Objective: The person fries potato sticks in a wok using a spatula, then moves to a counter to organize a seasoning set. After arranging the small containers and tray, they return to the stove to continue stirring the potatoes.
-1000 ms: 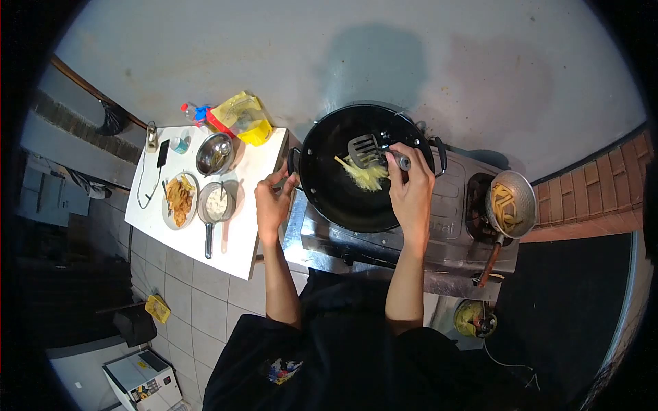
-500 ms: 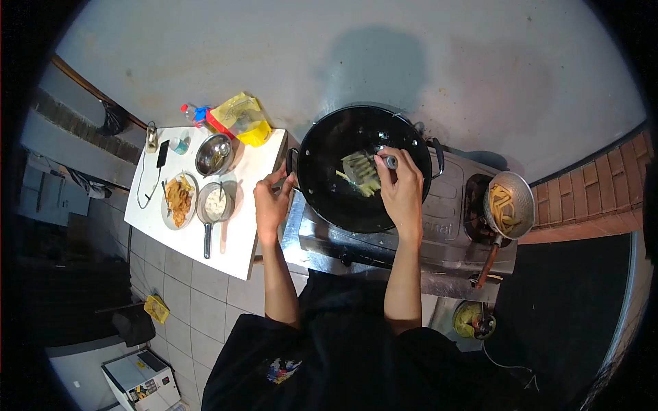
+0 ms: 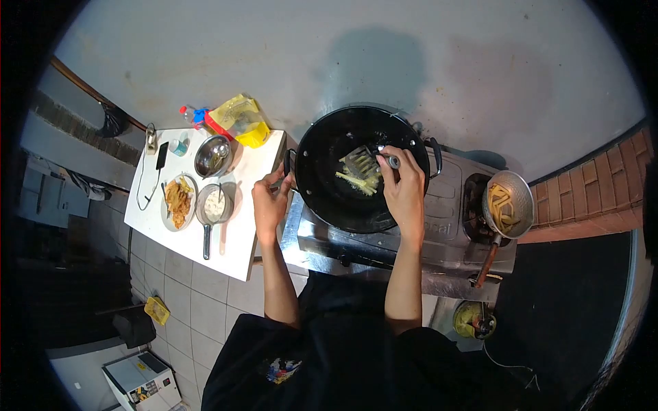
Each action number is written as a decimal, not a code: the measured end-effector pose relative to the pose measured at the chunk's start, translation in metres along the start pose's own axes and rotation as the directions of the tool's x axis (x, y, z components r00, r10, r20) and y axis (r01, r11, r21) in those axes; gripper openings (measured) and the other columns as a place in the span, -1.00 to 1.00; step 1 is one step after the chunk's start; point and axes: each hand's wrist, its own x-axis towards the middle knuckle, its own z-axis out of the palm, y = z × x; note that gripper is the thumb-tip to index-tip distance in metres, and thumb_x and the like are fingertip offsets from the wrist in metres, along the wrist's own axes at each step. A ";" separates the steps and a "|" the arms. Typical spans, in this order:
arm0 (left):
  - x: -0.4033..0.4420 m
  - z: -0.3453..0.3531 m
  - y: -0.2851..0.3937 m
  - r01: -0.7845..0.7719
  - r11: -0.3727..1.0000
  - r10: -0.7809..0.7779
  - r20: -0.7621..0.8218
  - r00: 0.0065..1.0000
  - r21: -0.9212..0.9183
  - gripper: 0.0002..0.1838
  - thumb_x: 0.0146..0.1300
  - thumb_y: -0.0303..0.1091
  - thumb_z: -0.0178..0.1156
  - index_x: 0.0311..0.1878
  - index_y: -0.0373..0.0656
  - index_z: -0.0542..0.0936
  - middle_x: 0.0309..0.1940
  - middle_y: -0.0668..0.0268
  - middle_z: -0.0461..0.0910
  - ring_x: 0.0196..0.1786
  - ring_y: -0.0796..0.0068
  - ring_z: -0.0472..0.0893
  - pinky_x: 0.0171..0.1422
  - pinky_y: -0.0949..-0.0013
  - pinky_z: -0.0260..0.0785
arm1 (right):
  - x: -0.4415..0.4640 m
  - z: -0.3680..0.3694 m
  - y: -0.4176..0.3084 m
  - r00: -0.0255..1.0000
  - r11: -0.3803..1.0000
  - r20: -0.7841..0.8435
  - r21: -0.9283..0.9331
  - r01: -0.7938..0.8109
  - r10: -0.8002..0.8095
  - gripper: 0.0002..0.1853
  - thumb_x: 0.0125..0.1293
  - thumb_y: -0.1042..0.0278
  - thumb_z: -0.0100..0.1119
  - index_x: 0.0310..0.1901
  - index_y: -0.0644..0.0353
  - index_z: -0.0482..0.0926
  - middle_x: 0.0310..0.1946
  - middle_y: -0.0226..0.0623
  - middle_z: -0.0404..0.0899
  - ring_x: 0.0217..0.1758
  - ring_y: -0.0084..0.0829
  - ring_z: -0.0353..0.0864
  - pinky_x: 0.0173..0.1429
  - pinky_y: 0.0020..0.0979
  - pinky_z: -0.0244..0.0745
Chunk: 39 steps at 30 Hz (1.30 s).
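Note:
A large black wok (image 3: 343, 212) stands on the stove's left burner. My right hand (image 3: 406, 192) is closed round the handle of a slotted spatula (image 3: 359, 163), whose head is over pale yellow strips of food (image 3: 358, 183) in the middle of the wok. With its fingers pinched at the wok's left handle (image 3: 289, 162), my left hand (image 3: 272, 200) grips that side. The spatula's head partly covers the food.
To the right, a metal pan (image 3: 508, 205) of fries sits on the stove (image 3: 442, 205). On the white table (image 3: 247, 233) at left are a plate of fried food (image 3: 179, 202), a saucepan with white contents (image 3: 214, 204), a metal bowl (image 3: 213, 156), a phone and a yellow bag (image 3: 240, 120).
My right hand and the spatula have shifted slightly left and down in the wok. The yellow strips have moved a little. My left hand stays at the wok's handle.

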 end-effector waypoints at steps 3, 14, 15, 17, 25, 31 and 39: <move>0.000 0.000 -0.002 0.011 1.000 -0.011 0.002 1.000 -0.009 -0.69 0.24 -0.42 0.30 0.03 -0.35 0.64 -0.09 -0.05 0.68 -0.06 0.29 0.69 0.06 0.20 0.50 | 0.000 0.000 0.004 0.999 1.000 0.039 0.001 -0.022 0.022 -0.85 0.34 0.44 0.19 -0.13 0.31 0.57 -0.36 -0.14 0.52 -0.47 -0.30 0.56 -0.37 -0.35 0.42; 0.001 -0.001 0.000 0.012 0.999 -0.012 0.004 1.000 -0.049 -0.74 0.23 -0.46 0.30 -0.11 -0.49 0.62 -0.05 -0.04 0.67 -0.13 0.48 0.63 -0.02 0.26 0.49 | 0.002 -0.007 -0.001 0.999 1.000 -0.017 0.011 -0.027 0.027 -0.86 0.33 0.44 0.20 -0.17 0.32 0.56 -0.39 -0.16 0.52 -0.51 -0.36 0.55 -0.40 -0.36 0.40; 0.001 0.000 -0.001 -0.006 0.999 0.006 -0.003 1.000 -0.039 -0.75 0.23 -0.46 0.30 -0.11 -0.48 0.63 -0.05 -0.03 0.67 -0.14 0.48 0.64 -0.01 0.26 0.48 | 0.001 -0.006 0.000 1.000 0.999 -0.016 0.022 -0.027 0.027 -0.86 0.32 0.44 0.21 -0.17 0.32 0.57 -0.40 -0.16 0.52 -0.50 -0.35 0.55 -0.40 -0.36 0.41; 0.001 0.001 -0.004 -0.024 0.999 0.024 -0.009 1.000 -0.029 -0.75 0.23 -0.46 0.30 -0.12 -0.48 0.63 -0.05 -0.03 0.67 -0.14 0.48 0.64 0.00 0.27 0.48 | 0.001 -0.005 0.000 0.999 0.999 0.003 0.016 -0.036 0.036 -0.86 0.32 0.44 0.21 -0.17 0.32 0.56 -0.40 -0.15 0.52 -0.50 -0.34 0.56 -0.39 -0.34 0.41; 0.002 -0.001 -0.002 0.009 1.000 -0.009 0.009 1.000 0.018 -0.74 0.25 -0.39 0.30 -0.12 -0.43 0.66 -0.05 -0.03 0.66 -0.06 0.36 0.67 0.08 0.24 0.47 | 0.000 0.000 0.003 1.000 0.999 0.001 -0.046 -0.002 0.002 -0.88 0.33 0.45 0.19 -0.18 0.32 0.56 -0.39 -0.11 0.53 -0.49 -0.25 0.56 -0.36 -0.29 0.43; 0.001 -0.001 0.003 0.013 1.000 -0.013 0.010 1.000 0.001 -0.65 0.33 -0.24 0.25 -0.05 -0.39 0.66 -0.12 -0.05 0.68 -0.17 0.53 0.61 0.03 0.30 0.47 | 0.001 -0.001 -0.001 1.000 0.999 -0.003 -0.033 -0.017 0.017 -0.85 0.31 0.45 0.21 -0.16 0.34 0.56 -0.38 -0.10 0.53 -0.48 -0.24 0.57 -0.35 -0.29 0.44; 0.002 0.000 -0.008 0.017 1.000 -0.017 0.000 1.000 -0.006 -0.65 0.32 -0.25 0.26 0.01 -0.35 0.64 -0.12 -0.05 0.68 -0.18 0.53 0.62 -0.05 0.30 0.49 | 0.003 -0.014 -0.003 0.996 0.994 -0.084 -0.103 -0.040 0.032 -0.88 0.31 0.48 0.20 -0.23 0.38 0.57 -0.39 -0.07 0.58 -0.47 -0.31 0.61 -0.37 -0.34 0.45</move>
